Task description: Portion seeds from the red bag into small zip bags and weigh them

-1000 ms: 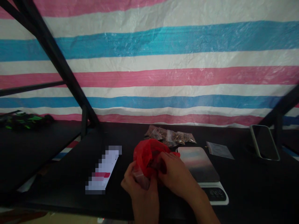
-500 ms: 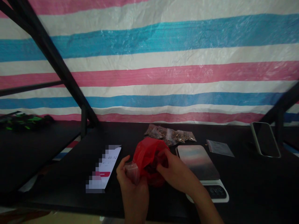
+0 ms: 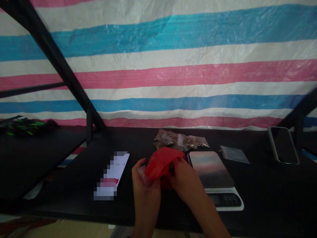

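A red plastic bag (image 3: 162, 158) is bunched up between my two hands, its mouth turned toward me and to the right. My left hand (image 3: 148, 195) is closed around the bag's left side and also grips a small clear zip bag (image 3: 144, 175) between thumb and fingers. The fingers of my right hand (image 3: 184, 177) are curled into the mouth of the red bag; their tips and whatever they pinch are hidden. Just right of that hand lies a white kitchen scale (image 3: 211, 170) with a steel plate, partly covered by my forearm. Its display is too blurred to read.
Several filled zip bags (image 3: 182, 140) lie in a heap behind the red bag. A flat clear zip bag (image 3: 234, 154) is right of the scale. One phone (image 3: 119, 172) showing a timer lies at left; another phone (image 3: 283, 145) stands at right. Black frame bars (image 3: 53, 59) rise at left.
The red bag's upper part has folded over to the right, covering more of its opening. My right fingers are now more hidden at its mouth. The view has shifted slightly.
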Available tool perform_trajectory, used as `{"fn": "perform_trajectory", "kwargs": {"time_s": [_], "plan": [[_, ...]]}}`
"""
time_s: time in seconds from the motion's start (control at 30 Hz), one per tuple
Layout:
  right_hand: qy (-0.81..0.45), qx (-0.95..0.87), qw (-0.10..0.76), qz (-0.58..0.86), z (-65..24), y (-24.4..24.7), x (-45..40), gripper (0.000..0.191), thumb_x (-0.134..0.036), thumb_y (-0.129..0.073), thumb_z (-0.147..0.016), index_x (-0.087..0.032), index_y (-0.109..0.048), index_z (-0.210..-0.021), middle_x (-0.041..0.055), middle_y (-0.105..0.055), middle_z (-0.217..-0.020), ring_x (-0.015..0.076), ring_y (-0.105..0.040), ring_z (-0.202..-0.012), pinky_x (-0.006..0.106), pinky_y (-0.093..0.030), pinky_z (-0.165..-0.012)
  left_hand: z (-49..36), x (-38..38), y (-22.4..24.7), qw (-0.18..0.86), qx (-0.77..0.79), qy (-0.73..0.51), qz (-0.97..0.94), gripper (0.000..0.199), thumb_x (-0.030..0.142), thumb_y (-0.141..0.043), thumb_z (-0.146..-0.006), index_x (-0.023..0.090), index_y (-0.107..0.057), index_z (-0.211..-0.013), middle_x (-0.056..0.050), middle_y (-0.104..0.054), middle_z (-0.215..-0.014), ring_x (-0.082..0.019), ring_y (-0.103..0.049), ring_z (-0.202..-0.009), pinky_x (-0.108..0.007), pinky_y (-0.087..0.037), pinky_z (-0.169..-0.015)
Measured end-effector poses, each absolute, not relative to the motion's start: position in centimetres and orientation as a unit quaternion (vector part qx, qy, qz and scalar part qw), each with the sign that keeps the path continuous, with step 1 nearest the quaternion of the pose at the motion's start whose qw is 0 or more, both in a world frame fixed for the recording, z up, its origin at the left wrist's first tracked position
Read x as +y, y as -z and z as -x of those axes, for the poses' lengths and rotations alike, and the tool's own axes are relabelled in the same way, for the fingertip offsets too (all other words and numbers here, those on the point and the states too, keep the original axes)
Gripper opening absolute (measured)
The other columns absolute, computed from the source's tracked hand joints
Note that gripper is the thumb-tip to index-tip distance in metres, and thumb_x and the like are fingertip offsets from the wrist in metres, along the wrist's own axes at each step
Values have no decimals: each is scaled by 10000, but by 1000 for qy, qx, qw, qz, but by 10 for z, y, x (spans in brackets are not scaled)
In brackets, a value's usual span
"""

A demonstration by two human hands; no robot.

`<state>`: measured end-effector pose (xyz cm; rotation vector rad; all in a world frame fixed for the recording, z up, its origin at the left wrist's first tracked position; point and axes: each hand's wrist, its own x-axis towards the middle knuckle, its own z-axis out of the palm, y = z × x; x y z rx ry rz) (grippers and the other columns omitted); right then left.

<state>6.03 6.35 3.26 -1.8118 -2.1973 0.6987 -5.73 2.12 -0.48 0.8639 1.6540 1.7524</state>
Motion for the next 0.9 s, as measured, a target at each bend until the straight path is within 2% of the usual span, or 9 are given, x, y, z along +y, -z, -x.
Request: {"fn": "perform_trajectory", "kwargs": {"time_s": [0.1,0.23,0.37,0.57,0.73,0.9], "plan": [[-226,-751,111,610,-60,-30,63,427,-119,-615,-960,-170,-633,-1384,178,-629,-1459,346,-665,-1303,451,-548,-1038,61,27,5,282,614,-664,-320,601,300,-788,-681,198,-585,-1237,-76,-673,-1100,-244,-678,-903,-382,-596,-769],[-245,-760,138,586,-62,-27,62,410,-146,-669,-947,-184,-640,-1354,152,-621,-1467,330,-655,-1312,446,-534,-1059,64,34,7,290,612,-664,-317,567,228,-766,-663,202,-603,-1205,-63,-683,-1113,-224,-672,-904,-353,-582,-772],[-270,-747,161,585,-66,-23,65,319,-159,-693,-951,-181,-685,-1269,134,-697,-1372,312,-685,-1253,424,-521,-1044,63,37,7,311,597,-677,-297,544,194,-747,-646,206,-614,-1174,-46,-697,-1080,-209,-667,-869,-328,-568,-737],[-330,-717,230,570,-69,-18,68,274,-137,-700,-911,-194,-731,-1177,101,-778,-1228,277,-723,-1145,387,-525,-976,63,40,5,335,567,-696,-286,523,186,-729,-625,207,-625,-1136,-18,-714,-995,-207,-676,-856,-333,-567,-764],[-403,-680,278,546,-75,-13,72,240,-134,-677,-885,-206,-737,-1106,60,-819,-1099,238,-756,-1026,348,-541,-903,66,38,2,311,585,-693,-286,537,149,-696,-596,209,-632,-1126,-24,-715,-1029,-208,-676,-863,-315,-568,-726],[-441,-665,293,526,-84,-11,74,170,-189,-651,-936,-199,-730,-1086,64,-820,-1064,226,-762,-963,338,-550,-854,70,35,-3,317,588,-682,-296,566,218,-737,-605,205,-616,-1158,-44,-709,-1056,-225,-678,-878,-330,-575,-729]]}}
